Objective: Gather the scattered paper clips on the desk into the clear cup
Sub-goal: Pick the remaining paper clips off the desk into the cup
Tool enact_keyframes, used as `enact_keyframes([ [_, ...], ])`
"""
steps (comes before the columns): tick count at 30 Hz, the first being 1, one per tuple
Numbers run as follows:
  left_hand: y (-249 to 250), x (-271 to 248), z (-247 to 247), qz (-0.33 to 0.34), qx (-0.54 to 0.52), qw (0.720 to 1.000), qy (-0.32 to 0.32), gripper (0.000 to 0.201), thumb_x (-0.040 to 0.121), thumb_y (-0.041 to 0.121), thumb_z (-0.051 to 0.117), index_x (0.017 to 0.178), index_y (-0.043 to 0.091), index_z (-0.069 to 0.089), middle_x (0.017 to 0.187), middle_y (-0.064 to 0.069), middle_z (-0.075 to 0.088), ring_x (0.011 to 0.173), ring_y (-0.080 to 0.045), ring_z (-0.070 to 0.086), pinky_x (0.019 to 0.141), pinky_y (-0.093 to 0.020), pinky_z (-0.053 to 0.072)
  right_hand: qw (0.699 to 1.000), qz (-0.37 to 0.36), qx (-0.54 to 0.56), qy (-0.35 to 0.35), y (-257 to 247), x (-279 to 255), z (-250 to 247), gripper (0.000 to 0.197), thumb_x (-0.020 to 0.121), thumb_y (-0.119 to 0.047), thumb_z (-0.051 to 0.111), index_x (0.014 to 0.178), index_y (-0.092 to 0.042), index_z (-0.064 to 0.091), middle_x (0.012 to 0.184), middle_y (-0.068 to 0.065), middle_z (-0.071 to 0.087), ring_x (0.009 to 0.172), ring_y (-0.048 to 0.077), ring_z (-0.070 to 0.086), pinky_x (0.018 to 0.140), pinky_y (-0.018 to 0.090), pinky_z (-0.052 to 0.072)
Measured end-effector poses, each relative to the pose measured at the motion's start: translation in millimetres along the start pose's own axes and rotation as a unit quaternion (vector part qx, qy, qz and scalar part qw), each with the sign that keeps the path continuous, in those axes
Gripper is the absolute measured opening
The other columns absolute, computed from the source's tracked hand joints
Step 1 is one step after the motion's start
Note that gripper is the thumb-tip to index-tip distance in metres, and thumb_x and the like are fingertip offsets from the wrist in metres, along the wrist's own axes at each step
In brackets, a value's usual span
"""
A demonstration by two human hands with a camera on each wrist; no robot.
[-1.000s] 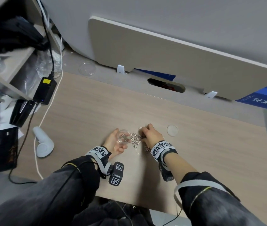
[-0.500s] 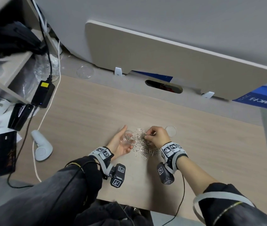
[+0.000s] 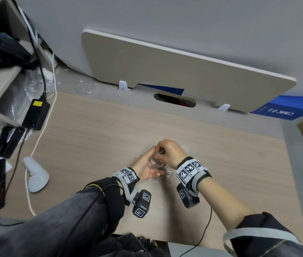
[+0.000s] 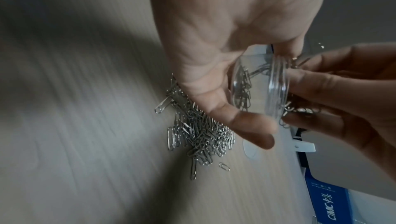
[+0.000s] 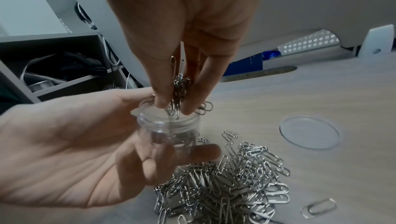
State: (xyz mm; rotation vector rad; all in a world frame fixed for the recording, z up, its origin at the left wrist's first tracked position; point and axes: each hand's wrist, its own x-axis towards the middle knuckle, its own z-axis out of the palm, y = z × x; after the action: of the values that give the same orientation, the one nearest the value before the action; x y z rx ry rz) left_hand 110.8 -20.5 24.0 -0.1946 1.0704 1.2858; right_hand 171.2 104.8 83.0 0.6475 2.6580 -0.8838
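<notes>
My left hand (image 3: pixel 148 166) holds the small clear cup (image 5: pixel 169 131) off the desk, fingers and thumb curled round its wall; the cup (image 4: pixel 259 86) has several clips inside. My right hand (image 3: pixel 169 153) is right over the cup's mouth and pinches a bunch of silver paper clips (image 5: pixel 179 90), their lower ends dipping into the opening. A heap of paper clips (image 5: pixel 227 188) lies on the wooden desk just under both hands, with the heap (image 4: pixel 199 131) spreading beneath my left palm. One stray clip (image 5: pixel 319 208) lies apart to the right.
The cup's clear round lid (image 5: pixel 309 134) lies flat on the desk right of the heap. A white controller (image 3: pixel 36 175), a black power adapter (image 3: pixel 36 114) with cables and dark devices sit at the desk's left. A beige divider panel (image 3: pixel 174 69) runs along the back.
My right hand picked a bunch of clips from the heap and rose over the cup. My left hand lifted the cup and brought it right, above the heap.
</notes>
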Motion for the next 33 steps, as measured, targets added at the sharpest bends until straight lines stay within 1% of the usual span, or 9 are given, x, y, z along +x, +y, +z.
enact_keyframes([
  [5, -4, 4, 3, 0.003, -0.027, 0.999, 0.018, 0.053, 0.088, 0.060, 0.051, 0.121, 0.020, 0.060, 0.105, -0.013, 0.064, 0.093, -0.036, 0.064, 0.090, -0.047, 0.051, 0.999, 0.025, 0.043, 0.011, -1, -3, 7, 0.009, 0.076, -0.013, 0.069, 0.078, -0.018, 0.062, 0.083, -0.001, 0.061, 0.079, 0.019, 0.059, 0.072, 0.030, 0.048],
  [9, -2, 2, 0, -0.011, -0.008, 1.000, 0.013, 0.057, 0.089, 0.061, 0.047, 0.126, 0.019, 0.058, 0.100, -0.012, 0.064, 0.076, -0.030, 0.070, 0.064, -0.034, 0.060, 0.993, 0.028, 0.116, 0.003, 2, -7, 8, 0.008, 0.078, -0.014, 0.069, 0.079, -0.021, 0.065, 0.080, -0.003, 0.069, 0.070, 0.013, 0.065, 0.071, 0.031, 0.055],
  [12, 1, 2, -5, -0.017, 0.006, 0.999, 0.031, 0.066, 0.085, 0.063, 0.052, 0.134, 0.020, 0.049, 0.119, -0.017, 0.061, 0.078, -0.035, 0.072, 0.053, -0.029, 0.057, 0.987, 0.025, 0.152, 0.036, 7, -9, 1, 0.010, 0.084, -0.013, 0.064, 0.082, -0.022, 0.067, 0.080, -0.007, 0.069, 0.070, 0.011, 0.064, 0.069, 0.031, 0.056],
  [17, 4, 5, -14, -0.031, 0.018, 0.999, 0.038, 0.076, 0.080, 0.068, 0.054, 0.137, 0.019, 0.044, 0.116, -0.017, 0.068, 0.076, -0.034, 0.073, 0.050, -0.027, 0.056, 0.972, 0.134, 0.161, 0.103, 38, -5, 8, 0.016, 0.084, -0.013, 0.056, 0.083, -0.025, 0.065, 0.081, -0.004, 0.068, 0.074, 0.018, 0.063, 0.078, 0.040, 0.056],
  [19, 5, 5, -19, -0.023, 0.010, 0.999, 0.042, 0.079, 0.073, 0.067, 0.063, 0.138, 0.028, 0.040, 0.126, -0.021, 0.060, 0.080, -0.036, 0.072, 0.050, -0.028, 0.057, 0.976, 0.181, 0.102, 0.062, 50, -9, 17, 0.018, 0.085, -0.018, 0.057, 0.102, -0.020, 0.063, 0.094, 0.001, 0.065, 0.088, 0.020, 0.062, 0.088, 0.039, 0.052],
  [21, 5, 4, -23, -0.017, 0.013, 0.999, 0.046, 0.080, 0.070, 0.064, 0.068, 0.138, 0.031, 0.040, 0.135, -0.024, 0.050, 0.082, -0.038, 0.072, 0.050, -0.028, 0.058, 0.977, 0.212, 0.025, 0.002, 60, -17, 31, 0.043, 0.084, -0.032, 0.064, 0.123, -0.020, 0.052, 0.116, 0.005, 0.055, 0.101, 0.025, 0.061, 0.091, 0.037, 0.050],
  [25, 5, 2, -26, -0.019, 0.029, 0.998, 0.054, 0.065, 0.079, 0.062, 0.060, 0.133, 0.028, 0.046, 0.123, -0.024, 0.062, 0.079, -0.037, 0.072, 0.052, -0.027, 0.057, 0.979, 0.196, -0.048, -0.008, 63, -28, 55, 0.081, 0.066, -0.060, 0.073, 0.132, -0.028, 0.040, 0.123, 0.005, 0.041, 0.112, 0.029, 0.053, 0.090, 0.042, 0.051],
  [29, 1, 3, -24, -0.035, 0.053, 0.996, 0.060, 0.061, 0.081, 0.061, 0.059, 0.130, 0.025, 0.050, 0.109, -0.020, 0.067, 0.075, -0.037, 0.070, 0.052, -0.027, 0.057, 0.984, 0.147, -0.098, -0.004, 51, -26, 69, 0.097, 0.055, -0.073, 0.071, 0.133, -0.027, 0.037, 0.125, 0.005, 0.038, 0.113, 0.027, 0.047, 0.086, 0.042, 0.052],
  [33, -2, 3, -21, -0.040, 0.061, 0.996, 0.055, 0.065, 0.082, 0.062, 0.057, 0.130, 0.019, 0.051, 0.119, -0.022, 0.065, 0.073, -0.036, 0.071, 0.052, -0.027, 0.057, 0.982, 0.135, -0.132, -0.010, 45, -19, 77, 0.075, 0.065, -0.050, 0.079, 0.124, -0.023, 0.042, 0.124, 0.007, 0.037, 0.107, 0.029, 0.047, 0.076, 0.041, 0.052],
])
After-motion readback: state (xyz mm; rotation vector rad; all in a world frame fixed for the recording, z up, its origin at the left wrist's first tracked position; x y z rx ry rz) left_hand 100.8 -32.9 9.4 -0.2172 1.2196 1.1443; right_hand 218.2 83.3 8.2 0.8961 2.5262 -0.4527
